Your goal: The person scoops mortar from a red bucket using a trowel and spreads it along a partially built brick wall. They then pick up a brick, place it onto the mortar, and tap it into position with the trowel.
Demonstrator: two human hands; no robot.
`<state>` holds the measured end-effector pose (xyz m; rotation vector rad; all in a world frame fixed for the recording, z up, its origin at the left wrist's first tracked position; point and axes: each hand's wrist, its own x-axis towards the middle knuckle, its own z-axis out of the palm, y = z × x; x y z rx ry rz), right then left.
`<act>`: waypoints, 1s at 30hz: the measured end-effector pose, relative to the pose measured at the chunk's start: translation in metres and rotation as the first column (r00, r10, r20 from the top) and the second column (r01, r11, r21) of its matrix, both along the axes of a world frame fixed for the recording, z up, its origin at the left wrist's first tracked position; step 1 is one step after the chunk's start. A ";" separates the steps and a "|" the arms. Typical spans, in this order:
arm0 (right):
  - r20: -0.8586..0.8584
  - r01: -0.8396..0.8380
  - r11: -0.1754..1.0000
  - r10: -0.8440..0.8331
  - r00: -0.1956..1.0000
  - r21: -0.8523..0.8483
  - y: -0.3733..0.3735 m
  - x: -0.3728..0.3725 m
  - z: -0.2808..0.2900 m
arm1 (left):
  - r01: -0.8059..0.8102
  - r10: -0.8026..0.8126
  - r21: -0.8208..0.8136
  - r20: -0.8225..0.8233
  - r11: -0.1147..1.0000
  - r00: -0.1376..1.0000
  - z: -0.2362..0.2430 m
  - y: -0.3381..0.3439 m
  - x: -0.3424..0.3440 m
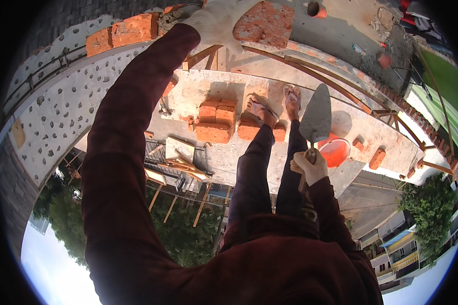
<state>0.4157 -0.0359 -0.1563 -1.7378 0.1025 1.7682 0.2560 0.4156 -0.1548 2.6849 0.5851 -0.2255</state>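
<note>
My left hand [218, 23], in a white glove, reaches far forward to the top of the view. It grips the near-left side of a rough orange brick [265, 24] at the wall's top; some of its fingers are cut off by the upper edge. Wrapped in a similar glove, my right hand [311, 166] is closed round the handle of a trowel [317, 116]. The trowel's grey pointed blade is directed away from me, above the platform. Left of the held brick, more orange bricks [135, 30] sit in a row.
I stand in sandals on a pale platform [188, 81] high up. A brick stack [216, 121] lies left of my feet, and a red bucket [336, 151] stands right. Beyond the platform runs a wooden brace [315, 76]. Timber pieces [183, 165] lie lower left.
</note>
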 end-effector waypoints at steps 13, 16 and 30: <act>0.298 -0.294 0.954 0.263 0.918 0.062 0.013 0.018 0.062 | -0.188 0.177 -0.072 -0.134 0.980 0.975 0.018 0.034 -0.053; 0.429 -0.396 0.906 0.299 0.852 0.153 0.025 0.019 0.068 | -0.189 0.182 -0.080 -0.086 0.979 0.980 0.009 0.029 -0.062; 0.415 -0.109 0.961 -0.007 0.910 0.255 0.071 0.026 0.083 | 0.172 -0.184 0.086 0.157 0.981 0.970 0.013 0.008 0.032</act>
